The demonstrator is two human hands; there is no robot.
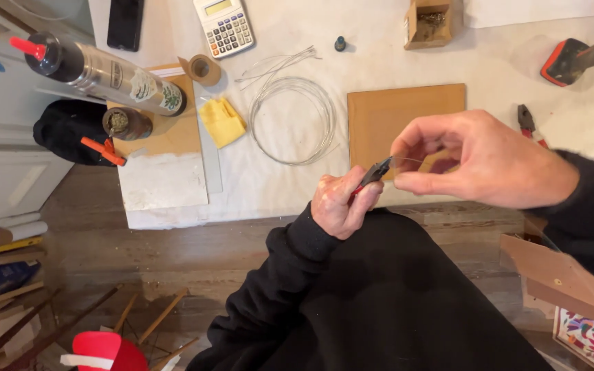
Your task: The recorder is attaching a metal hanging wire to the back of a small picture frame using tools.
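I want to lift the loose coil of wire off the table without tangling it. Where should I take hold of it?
Probably pinch the near rim of the wire coil from above. It lies flat on the white table, so only the thin ring offers a grip. Avoid the far side, where loose straight ends fan out toward the calculator.

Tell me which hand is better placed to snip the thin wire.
Left, probably. The left hand grips the red-handled pliers, tips at the thin wire; the right hand pinches that wire in its fingers.

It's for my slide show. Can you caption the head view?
Left hand grips pliers on a thin wire pinched by the right hand, above a white table.
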